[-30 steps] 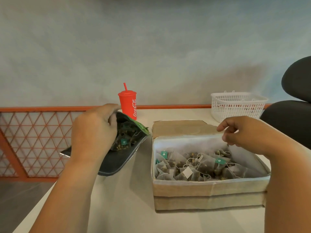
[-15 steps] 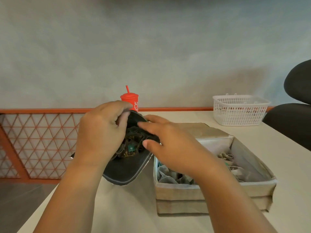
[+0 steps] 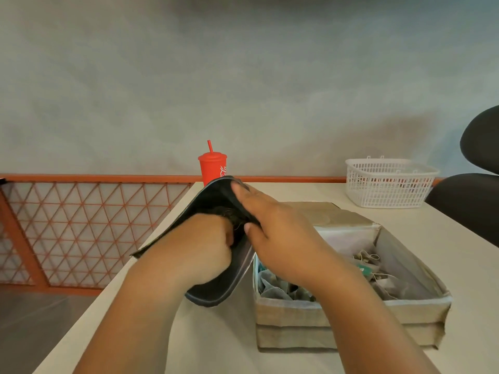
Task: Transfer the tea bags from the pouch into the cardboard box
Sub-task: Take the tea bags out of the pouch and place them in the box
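Tea bags [image 3: 229, 213] show as a dark tangle inside the mouth of the black pouch [image 3: 216, 290]. The pouch is held tilted above the table [image 3: 216, 344], just left of the cardboard box [image 3: 351, 311], where more tea bags already lie with their strings and green tags. My left grip [image 3: 205, 247] is curled round the pouch's near edge and carries its weight. My right grip [image 3: 272, 233] lies across the far lip, fingers stretched along it and thumb at the opening. Whether it pinches the lip, a bag or nothing, I cannot tell.

The step in hand, as I judge it, is drawing the next bags out. To do it well, the left grip should keep the mouth wide and turned toward the box, so that anything that slips falls inside. The right should reach past the lip, close on a bag's body, not its string, and lift slowly. The strings look ready to tangle and could drag neighbours onto the table.

Behind the pouch stands a red cup [image 3: 213, 168] with a straw. A white basket [image 3: 388, 184] sits at the table's far right, a dark chair [image 3: 469, 201] beside it, and an orange lattice railing [image 3: 81, 225] runs along the left.
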A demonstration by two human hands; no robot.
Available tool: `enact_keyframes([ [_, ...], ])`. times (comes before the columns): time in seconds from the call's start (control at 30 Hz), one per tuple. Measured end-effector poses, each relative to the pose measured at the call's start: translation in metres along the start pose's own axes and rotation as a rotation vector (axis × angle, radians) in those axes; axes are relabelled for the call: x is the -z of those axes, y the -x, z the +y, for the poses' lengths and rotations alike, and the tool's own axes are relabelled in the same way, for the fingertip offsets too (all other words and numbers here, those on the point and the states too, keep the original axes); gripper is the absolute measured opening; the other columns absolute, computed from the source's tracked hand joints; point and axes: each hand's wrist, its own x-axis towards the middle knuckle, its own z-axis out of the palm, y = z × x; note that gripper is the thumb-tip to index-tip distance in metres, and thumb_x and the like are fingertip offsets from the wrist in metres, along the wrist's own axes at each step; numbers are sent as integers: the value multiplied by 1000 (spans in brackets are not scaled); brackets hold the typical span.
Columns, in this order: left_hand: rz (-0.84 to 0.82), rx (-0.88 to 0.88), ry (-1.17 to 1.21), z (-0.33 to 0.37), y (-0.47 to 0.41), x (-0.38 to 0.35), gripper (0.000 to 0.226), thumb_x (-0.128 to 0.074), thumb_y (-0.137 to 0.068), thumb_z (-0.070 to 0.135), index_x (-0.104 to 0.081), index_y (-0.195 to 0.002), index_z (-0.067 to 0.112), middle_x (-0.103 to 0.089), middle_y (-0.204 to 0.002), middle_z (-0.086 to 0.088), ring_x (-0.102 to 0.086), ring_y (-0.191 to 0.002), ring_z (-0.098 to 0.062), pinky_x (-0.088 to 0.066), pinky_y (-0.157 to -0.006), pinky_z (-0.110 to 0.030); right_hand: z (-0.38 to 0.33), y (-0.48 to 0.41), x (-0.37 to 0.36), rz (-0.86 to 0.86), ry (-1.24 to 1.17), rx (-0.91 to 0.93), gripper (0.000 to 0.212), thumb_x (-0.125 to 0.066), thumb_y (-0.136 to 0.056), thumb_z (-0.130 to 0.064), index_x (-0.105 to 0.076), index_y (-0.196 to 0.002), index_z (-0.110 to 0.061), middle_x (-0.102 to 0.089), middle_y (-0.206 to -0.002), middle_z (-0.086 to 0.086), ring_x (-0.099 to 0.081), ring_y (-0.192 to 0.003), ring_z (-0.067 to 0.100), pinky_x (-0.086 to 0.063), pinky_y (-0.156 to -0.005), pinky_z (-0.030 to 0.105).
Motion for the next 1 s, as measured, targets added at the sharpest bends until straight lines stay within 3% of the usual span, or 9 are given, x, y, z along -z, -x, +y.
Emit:
enact_keyframes([
  [0.17, -209, 274, -197, -17, -18, -31, 28, -42, -94, 19, -53, -119, 13, -58, -113, -6, -55, -100, -18, -43, -90, -28, -11, 1, -5, -64, 19, 44, 62, -41, -96, -12, -13, -147, -33, -13, -154, -17, -20, -140, 9, -22, -110, 22],
  [0.27, -243, 296, -272, -29, -24, -41, 30, -43, -93, 18, -53, -121, 15, -58, -115, -5, -57, -101, -18, -44, -89, -28, -15, 0, -9, -91, 49, 69, 64, -40, -95, -7, -12, -147, -31, -12, -155, -14, -19, -140, 10, -23, -111, 26],
  [0.43, -387, 281, -467, -33, -22, -51, 42, -35, -98, 23, -36, -139, 14, -41, -141, -7, -41, -127, -23, -32, -104, -34, -19, 0, -13, -125, 79, 86, 68, -41, -93, -5, -10, -148, -31, -10, -155, -14, -20, -140, 13, -26, -110, 28],
  [0.57, -380, 302, -471, -36, -19, -54, 47, -35, -98, 24, -30, -143, 14, -35, -145, -8, -36, -131, -25, -30, -107, -37, -21, 0, -16, -134, 85, 106, 67, -40, -94, -5, -9, -148, -31, -8, -155, -13, -21, -140, 14, -26, -111, 30],
  [0.7, -356, 302, -470, -37, -20, -52, 41, -36, -97, 24, -39, -137, 14, -44, -138, -8, -43, -126, -23, -34, -104, -35, -19, -1, -16, -138, 92, 98, 69, -41, -93, -4, -9, -147, -32, -8, -155, -14, -21, -140, 13, -26, -110, 28],
  [0.83, -250, 277, -348, -32, -18, -34, 27, -39, -96, 17, -56, -116, 12, -60, -110, -6, -56, -97, -18, -41, -85, -26, -13, -2, -13, -86, 41, 62, 65, -40, -95, -6, -12, -147, -33, -12, -154, -16, -20, -139, 8, -23, -109, 22],
  [1.0, -113, 197, -112, -30, -6, -3, 21, -47, -93, 22, -63, -106, 20, -62, -95, 2, -56, -81, -13, -41, -71, -22, -3, -2, -9, -24, -28, 8, 61, -43, -96, -14, -16, -146, -36, -20, -152, -16, -24, -138, 8, -22, -108, 20],
])
